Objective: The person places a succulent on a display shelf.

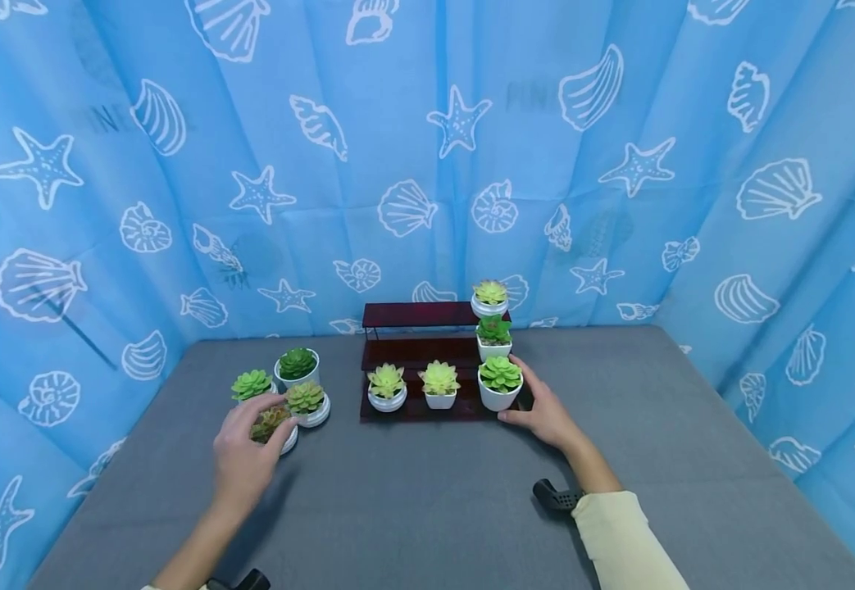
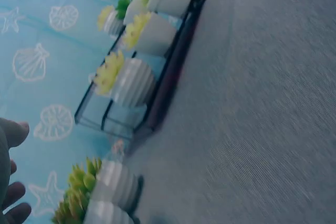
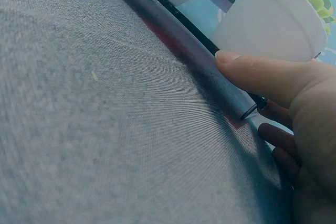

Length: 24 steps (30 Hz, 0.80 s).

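Note:
My left hand (image 1: 245,447) is over a reddish-green potted succulent (image 1: 270,424), thumb and fingers spread apart around its top. Close by are a pale green succulent in a ribbed white pot (image 1: 309,403), a dark green one (image 1: 297,367) and a bright green one (image 1: 252,383). In the left wrist view, that hand's fingers (image 2: 16,198) show above the pots. My right hand (image 1: 548,414) holds a green succulent in a smooth white pot (image 1: 499,395) at the right end of the dark red tiered shelf (image 1: 397,354). Its thumb (image 3: 252,72) lies along the pot's base at the shelf's front edge.
Two more yellow-green succulents, one in a round pot (image 1: 387,388) and one in a square pot (image 1: 439,385), stand on the lowest tier. Above the right hand's pot are a dark green plant (image 1: 493,336) and a pale one (image 1: 489,298). A blue shell-print curtain (image 1: 412,147) surrounds the grey table (image 1: 427,508).

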Tool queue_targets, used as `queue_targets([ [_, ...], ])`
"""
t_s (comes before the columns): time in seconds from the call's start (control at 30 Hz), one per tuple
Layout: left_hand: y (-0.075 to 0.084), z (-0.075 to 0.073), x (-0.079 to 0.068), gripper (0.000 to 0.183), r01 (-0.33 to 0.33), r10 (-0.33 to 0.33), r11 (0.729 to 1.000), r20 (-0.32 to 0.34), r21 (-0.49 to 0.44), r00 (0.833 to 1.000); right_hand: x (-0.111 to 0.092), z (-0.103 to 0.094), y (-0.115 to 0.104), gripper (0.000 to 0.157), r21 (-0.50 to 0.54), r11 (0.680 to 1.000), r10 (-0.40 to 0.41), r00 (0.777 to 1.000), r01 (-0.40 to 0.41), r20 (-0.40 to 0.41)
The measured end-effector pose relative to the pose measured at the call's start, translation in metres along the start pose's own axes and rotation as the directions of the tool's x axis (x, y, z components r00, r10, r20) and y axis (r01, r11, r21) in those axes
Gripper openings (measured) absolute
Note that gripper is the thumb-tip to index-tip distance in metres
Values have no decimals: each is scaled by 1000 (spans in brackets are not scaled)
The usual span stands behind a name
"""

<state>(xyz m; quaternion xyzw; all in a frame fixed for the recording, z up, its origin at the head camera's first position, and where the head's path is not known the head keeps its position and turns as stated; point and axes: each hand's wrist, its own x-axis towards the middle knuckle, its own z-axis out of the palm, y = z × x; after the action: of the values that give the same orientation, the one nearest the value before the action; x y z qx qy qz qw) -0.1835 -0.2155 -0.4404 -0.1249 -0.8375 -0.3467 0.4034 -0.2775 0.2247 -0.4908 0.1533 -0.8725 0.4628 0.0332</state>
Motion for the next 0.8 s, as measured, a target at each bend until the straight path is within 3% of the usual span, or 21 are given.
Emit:
queue_targets([
  [0.17, -9, -6, -7, 46, 143, -140, 988, -52, 59, 989, 1, -1, -1, 99, -6, 1000, -4, 1000, 4, 5],
  [0.33, -13, -11, -13, 60, 281, -279, 953, -32, 113, 960, 0, 0, 0, 99, -2, 1000, -3, 1000, 3, 11],
  [0.43, -14, -11, -16, 68, 384, -388, 913, 4, 140, 922, -1, 0, 0, 99, 3, 1000, -6, 1000, 6, 10],
  [0.6, -17, -9, -20, 77, 529, -542, 833, 49, 161, 839, -1, 0, -1, 99, 4, 1000, -9, 1000, 9, 6],
  [0.8, -18, -6, -23, 81, 594, -605, 795, 84, 127, 792, -1, 0, 0, 99, 5, 1000, -10, 1000, 10, -1],
])
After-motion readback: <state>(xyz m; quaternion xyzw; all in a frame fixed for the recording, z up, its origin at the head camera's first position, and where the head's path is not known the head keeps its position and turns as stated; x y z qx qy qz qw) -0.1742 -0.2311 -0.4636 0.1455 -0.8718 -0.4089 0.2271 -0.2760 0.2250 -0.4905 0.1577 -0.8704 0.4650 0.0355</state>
